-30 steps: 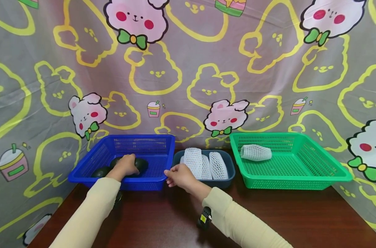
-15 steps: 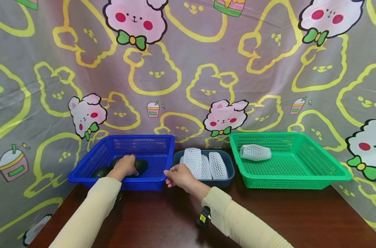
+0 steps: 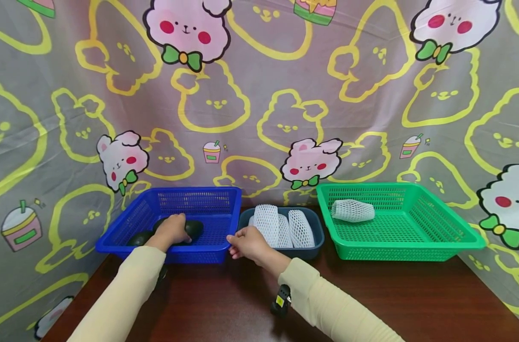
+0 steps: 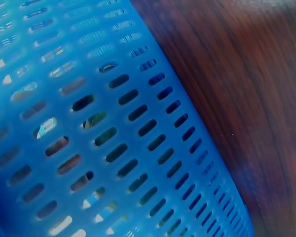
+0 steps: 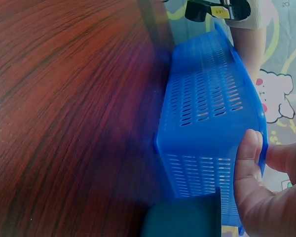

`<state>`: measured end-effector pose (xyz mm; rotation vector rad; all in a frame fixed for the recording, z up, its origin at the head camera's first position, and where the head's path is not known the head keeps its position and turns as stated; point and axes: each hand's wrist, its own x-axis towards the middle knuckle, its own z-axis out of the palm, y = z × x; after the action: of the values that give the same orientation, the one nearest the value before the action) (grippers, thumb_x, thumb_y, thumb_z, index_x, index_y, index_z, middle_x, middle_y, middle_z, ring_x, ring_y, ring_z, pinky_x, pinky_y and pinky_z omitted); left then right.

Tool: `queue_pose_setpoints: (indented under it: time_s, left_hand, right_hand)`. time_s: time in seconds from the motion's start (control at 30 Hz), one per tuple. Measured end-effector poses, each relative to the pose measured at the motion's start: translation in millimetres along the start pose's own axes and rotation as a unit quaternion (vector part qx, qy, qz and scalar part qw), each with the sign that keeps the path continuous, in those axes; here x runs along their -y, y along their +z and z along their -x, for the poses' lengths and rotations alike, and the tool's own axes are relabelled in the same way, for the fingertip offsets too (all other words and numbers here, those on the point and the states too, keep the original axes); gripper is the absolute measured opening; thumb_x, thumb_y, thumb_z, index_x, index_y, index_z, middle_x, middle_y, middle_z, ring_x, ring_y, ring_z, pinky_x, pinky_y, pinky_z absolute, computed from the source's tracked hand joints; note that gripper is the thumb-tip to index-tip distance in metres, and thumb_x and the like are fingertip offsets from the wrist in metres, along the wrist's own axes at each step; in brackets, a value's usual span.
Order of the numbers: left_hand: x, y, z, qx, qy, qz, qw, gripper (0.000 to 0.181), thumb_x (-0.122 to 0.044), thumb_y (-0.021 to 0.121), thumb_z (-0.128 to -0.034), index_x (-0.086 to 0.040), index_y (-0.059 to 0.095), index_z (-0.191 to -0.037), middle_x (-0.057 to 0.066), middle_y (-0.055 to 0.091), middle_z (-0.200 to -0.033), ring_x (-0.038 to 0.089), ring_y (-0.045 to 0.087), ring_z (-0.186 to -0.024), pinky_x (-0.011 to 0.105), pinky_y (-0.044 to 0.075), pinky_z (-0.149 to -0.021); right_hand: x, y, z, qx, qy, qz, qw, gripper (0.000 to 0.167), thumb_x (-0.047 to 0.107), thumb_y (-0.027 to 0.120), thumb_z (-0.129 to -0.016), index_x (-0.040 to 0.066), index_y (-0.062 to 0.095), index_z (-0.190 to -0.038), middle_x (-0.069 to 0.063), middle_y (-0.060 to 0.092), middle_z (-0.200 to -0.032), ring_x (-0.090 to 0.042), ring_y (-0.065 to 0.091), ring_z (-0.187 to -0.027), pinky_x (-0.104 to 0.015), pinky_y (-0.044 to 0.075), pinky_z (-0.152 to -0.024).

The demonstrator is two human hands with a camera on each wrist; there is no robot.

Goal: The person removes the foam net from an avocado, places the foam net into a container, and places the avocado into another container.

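My left hand [image 3: 172,231] reaches into the blue basket [image 3: 218,248] in the head view, its fingers curled over a dark green avocado [image 3: 194,229]. Another avocado [image 3: 139,238] lies to its left, and more dark fruit shows behind the hand. The left wrist view has only the perforated basket wall [image 4: 138,128], with the hand hidden behind it. At the basket's front right corner, my right hand [image 3: 247,243] pinches the rim; the right wrist view shows thumb and fingers [image 5: 249,153] on either side of it.
Between the baskets stands a dark blue-grey tub [image 3: 318,233] with several white foam net sleeves [image 3: 266,224]. On the right, a green basket [image 3: 409,251] holds one net-wrapped item [image 3: 353,210]. A patterned cloth [image 3: 259,95] hangs directly behind, above the brown table [image 3: 225,304].
Both hands keep their places, left on the avocado and right on the basket rim. The head view has shifted very slightly.
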<state>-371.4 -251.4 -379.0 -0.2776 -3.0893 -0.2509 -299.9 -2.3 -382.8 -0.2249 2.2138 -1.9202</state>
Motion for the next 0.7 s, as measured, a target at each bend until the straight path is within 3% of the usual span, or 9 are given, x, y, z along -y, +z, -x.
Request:
queue_pose_setpoints:
  time_s: [0.27, 0.7]
  left_hand:
    - [-1.5, -5.5, 6.8, -0.004, -0.010, 0.016, 0.9998, 0.072, -0.022, 0.087, -0.0700, 0.017, 0.051, -0.119, 0.036, 0.056, -0.114, 0.050, 0.056, -0.104, 0.056, 0.047, -0.084]
    - [1.5, -6.4, 8.0, -0.014, -0.001, 0.029, 0.9995, 0.080, -0.025, 0.084, -0.0747, 0.021, 0.045, -0.127, 0.039, 0.052, -0.123, 0.052, 0.050, -0.113, 0.058, 0.042, -0.093]
  right_hand:
    - [-0.7, -0.2, -0.7, 0.000, 0.003, 0.007, 1.0000, 0.021, 0.009, 0.060, -0.096, -0.006, 0.063, -0.082, -0.008, 0.060, -0.062, -0.012, 0.057, -0.051, -0.039, 0.058, -0.062]
    - [-2.0, -2.9, 0.1, -0.006, -0.001, 0.017, 0.9998, 0.022, 0.012, 0.063, -0.095, -0.007, 0.066, -0.085, -0.008, 0.060, -0.062, -0.013, 0.056, -0.050, -0.040, 0.057, -0.061]
